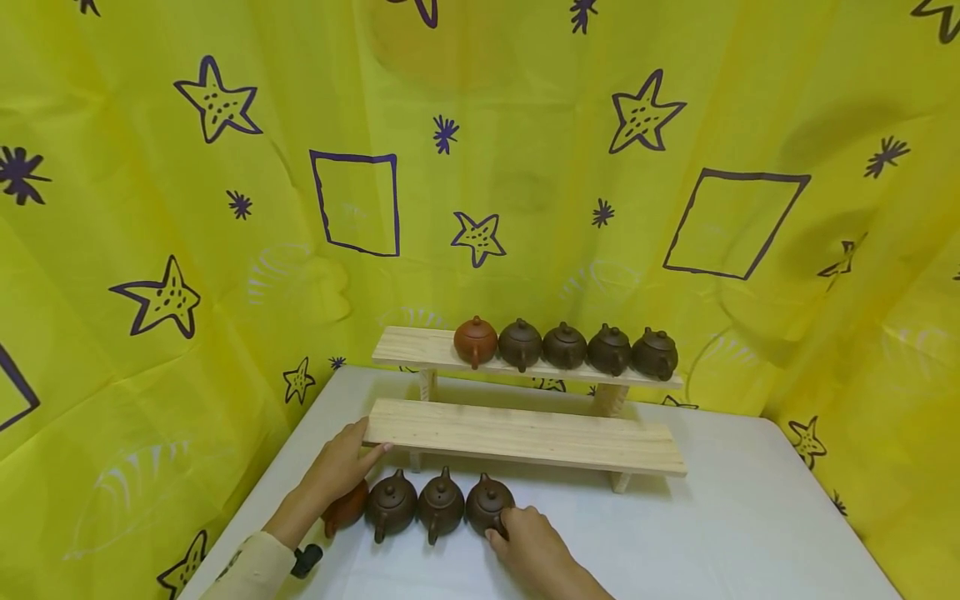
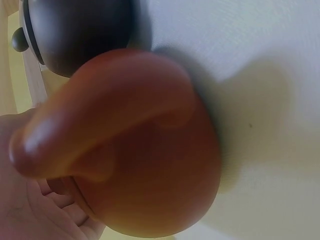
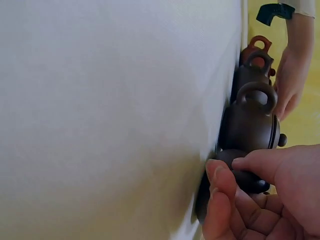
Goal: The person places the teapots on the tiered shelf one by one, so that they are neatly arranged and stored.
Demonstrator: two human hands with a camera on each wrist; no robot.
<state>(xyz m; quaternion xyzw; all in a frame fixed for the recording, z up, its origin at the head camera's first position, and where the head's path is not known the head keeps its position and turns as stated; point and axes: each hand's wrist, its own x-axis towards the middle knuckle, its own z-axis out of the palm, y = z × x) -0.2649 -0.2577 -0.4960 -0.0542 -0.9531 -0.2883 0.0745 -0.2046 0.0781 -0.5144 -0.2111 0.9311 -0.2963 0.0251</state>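
Four small teapots stand in a row on the white table in front of a wooden stand. My right hand [image 1: 534, 546] pinches the handle of the rightmost dark brown teapot [image 1: 489, 498] between thumb and fingers; that teapot is partly hidden in the right wrist view. Beside it stand two more dark brown teapots [image 1: 441, 505] [image 1: 392, 502]. At the row's left end sits a reddish-brown teapot [image 2: 165, 180], partly behind my left hand [image 1: 337, 467]. That hand holds the left front corner of the stand's lower board [image 1: 525, 433], its thumb along the front edge.
On the upper board [image 1: 416, 340] stand one reddish-brown teapot [image 1: 476, 342] and several dark brown teapots [image 1: 564, 346]. A yellow curtain [image 1: 525, 108] with stars and squares hangs behind and on both sides. White tabletop [image 1: 750, 517] extends to the right of the stand.
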